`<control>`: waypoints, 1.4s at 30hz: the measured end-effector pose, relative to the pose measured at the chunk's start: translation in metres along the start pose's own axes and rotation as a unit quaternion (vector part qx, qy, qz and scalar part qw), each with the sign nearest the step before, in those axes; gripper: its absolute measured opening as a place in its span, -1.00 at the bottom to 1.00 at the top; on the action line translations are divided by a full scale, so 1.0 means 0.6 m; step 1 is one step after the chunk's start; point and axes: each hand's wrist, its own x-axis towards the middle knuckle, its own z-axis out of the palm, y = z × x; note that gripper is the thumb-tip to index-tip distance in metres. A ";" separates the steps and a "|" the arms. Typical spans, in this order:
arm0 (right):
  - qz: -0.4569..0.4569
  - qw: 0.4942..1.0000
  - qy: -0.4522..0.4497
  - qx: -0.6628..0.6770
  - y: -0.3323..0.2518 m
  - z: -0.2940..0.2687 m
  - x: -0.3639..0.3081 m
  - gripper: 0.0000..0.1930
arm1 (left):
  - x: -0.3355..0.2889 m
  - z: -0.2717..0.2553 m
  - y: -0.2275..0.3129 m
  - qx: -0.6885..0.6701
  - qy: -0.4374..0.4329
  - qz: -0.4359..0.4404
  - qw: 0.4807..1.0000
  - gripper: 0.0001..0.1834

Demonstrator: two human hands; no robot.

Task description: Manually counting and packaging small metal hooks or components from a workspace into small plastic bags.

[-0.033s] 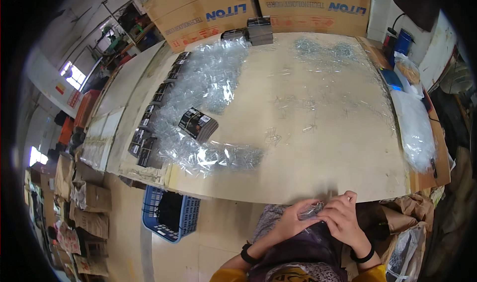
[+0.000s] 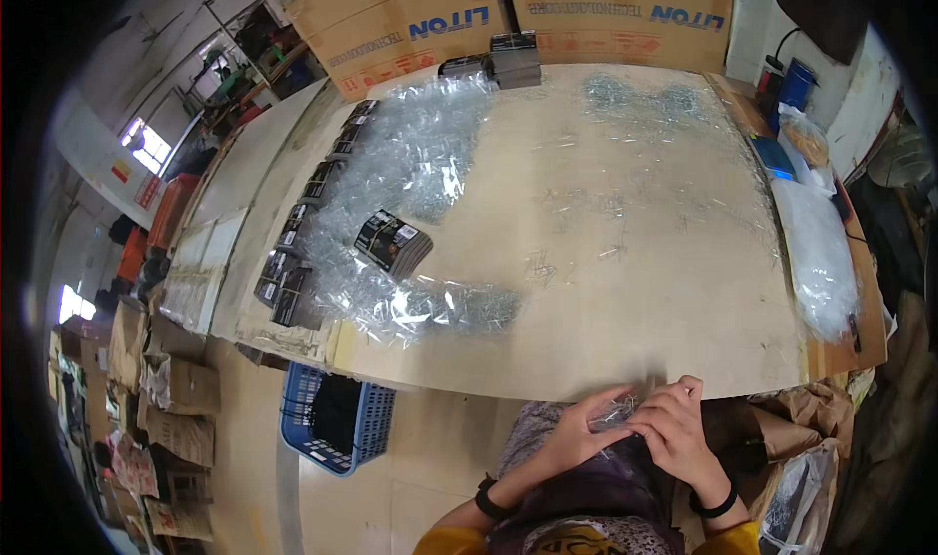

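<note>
At the table's near edge, my left hand (image 2: 580, 434) and my right hand (image 2: 676, 432) meet in front of my body. Between their fingers is a small clear plastic bag (image 2: 615, 414) with thin, shiny, wire-like pieces showing in it. My left thumb and fingers curve around one side of the bag. Bent fingers of my right hand pinch its other side, partly hiding it. A large heap of similar clear bags (image 2: 401, 154) covers the table's left part. On that heap lies a stack of dark printed cards (image 2: 393, 244).
Loose thin wire-like pieces (image 2: 611, 252) are scattered over the table (image 2: 645, 330), with piles of them (image 2: 611, 93) at the far right. Banded card stacks (image 2: 291, 296) line the left; another stack (image 2: 516, 62) stands before cardboard boxes (image 2: 625, 13). Clear bags (image 2: 816, 262) lie right; a blue basket (image 2: 366, 423) sits below.
</note>
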 end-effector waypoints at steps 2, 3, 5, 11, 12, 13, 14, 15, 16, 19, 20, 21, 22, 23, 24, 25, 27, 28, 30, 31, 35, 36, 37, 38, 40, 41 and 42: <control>0.009 1.000 0.012 0.009 0.001 0.005 -0.001 -0.84 | 0.001 0.002 -0.003 -0.024 0.016 0.041 0.999 -0.41; 0.016 0.999 0.008 0.040 0.000 0.008 -0.001 -0.85 | -0.003 -0.001 -0.001 -0.041 -0.009 0.015 0.999 -0.38; 0.022 0.997 0.004 0.069 -0.003 0.009 0.002 -0.87 | -0.006 -0.008 0.001 -0.058 -0.034 -0.011 0.998 -0.34; 0.058 0.997 0.024 -0.041 -0.013 -0.006 0.016 -0.79 | 0.001 0.002 -0.013 -0.107 -0.031 0.016 0.994 -0.37; 0.097 0.993 0.071 -0.007 -0.017 -0.011 0.023 -0.77 | 0.004 0.001 -0.003 -0.094 -0.043 -0.008 0.995 -0.39; 0.139 0.983 0.113 0.025 -0.020 -0.011 0.025 -0.74 | 0.002 -0.001 -0.001 -0.087 -0.057 -0.036 0.994 -0.42; 0.151 0.982 0.115 0.016 -0.014 -0.010 0.028 -0.74 | 0.000 -0.006 0.005 -0.093 -0.069 -0.040 0.992 -0.42; 0.134 0.989 0.056 0.041 -0.001 -0.008 0.030 -0.76 | -0.001 -0.011 0.010 -0.062 -0.074 -0.040 0.995 -0.45; 0.116 0.990 -0.004 0.073 0.011 -0.002 0.030 -0.77 | -0.007 -0.018 0.009 -0.029 -0.074 -0.042 0.996 -0.49; 0.130 0.983 -0.042 0.119 0.032 -0.010 0.025 -0.85 | -0.004 -0.016 0.005 -0.055 -0.067 -0.078 0.993 -0.55; 0.134 0.980 -0.049 0.141 0.039 -0.010 0.021 -0.87 | 0.001 -0.014 0.015 -0.063 -0.065 -0.082 0.992 -0.56; 0.171 0.973 -0.033 0.153 0.044 -0.007 0.014 -0.83 | 0.004 -0.008 0.027 -0.023 -0.071 -0.077 0.994 -0.48; 0.172 0.973 -0.031 0.154 0.037 -0.010 0.016 -0.83 | 0.003 -0.005 0.024 -0.022 -0.072 -0.077 0.994 -0.48; 0.164 0.969 -0.035 0.181 0.027 -0.016 0.022 -0.78 | 0.001 0.000 0.016 -0.070 -0.049 -0.037 0.996 -0.43; 0.155 0.965 -0.040 0.209 0.021 -0.020 0.025 -0.74 | 0.000 0.002 0.012 -0.119 -0.026 0.004 0.993 -0.37; 0.157 0.965 -0.039 0.209 0.021 -0.023 0.023 -0.74 | 0.000 0.000 0.011 -0.119 -0.027 0.003 0.993 -0.37; 0.123 0.978 -0.073 0.149 0.023 -0.030 0.018 -0.66 | 0.000 -0.006 0.011 -0.128 -0.058 -0.017 0.990 -0.28; 0.123 0.978 -0.074 0.150 0.019 -0.031 0.018 -0.66 | -0.001 -0.007 0.012 -0.128 -0.057 -0.018 0.990 -0.28; 0.075 0.994 -0.057 0.056 0.007 -0.035 0.019 -0.65 | -0.002 -0.008 0.014 -0.102 -0.036 -0.018 0.994 -0.34; 0.075 0.994 -0.058 0.058 0.002 -0.033 0.020 -0.65 | -0.004 -0.009 0.009 -0.102 -0.035 -0.019 0.994 -0.34; 0.049 0.991 -0.099 -0.069 -0.013 -0.024 0.020 -0.68 | -0.007 -0.010 0.006 -0.017 -0.014 -0.035 0.999 -0.41; 0.052 0.990 -0.096 -0.090 -0.015 -0.023 0.018 -0.70 | -0.007 -0.010 0.009 0.009 -0.012 -0.021 1.000 -0.43; 0.052 0.990 -0.095 -0.091 -0.015 -0.021 0.015 -0.70 | -0.008 -0.007 0.010 0.009 -0.012 -0.020 1.000 -0.43; 0.050 0.992 -0.093 -0.068 -0.013 -0.017 0.012 -0.75 | -0.009 -0.004 0.009 0.022 0.012 -0.003 1.000 -0.46; 0.048 0.994 -0.091 -0.045 -0.009 -0.012 0.010 -0.80 | -0.010 -0.004 0.010 0.035 0.037 0.014 0.999 -0.48; 0.065 0.996 -0.062 0.000 -0.008 -0.010 0.010 -0.85 | -0.010 -0.006 0.010 0.051 0.032 0.008 0.998 -0.51; 0.081 0.995 -0.033 0.046 -0.006 -0.007 0.010 -0.88 | -0.010 -0.008 0.011 0.068 0.027 0.001 0.997 -0.53</control>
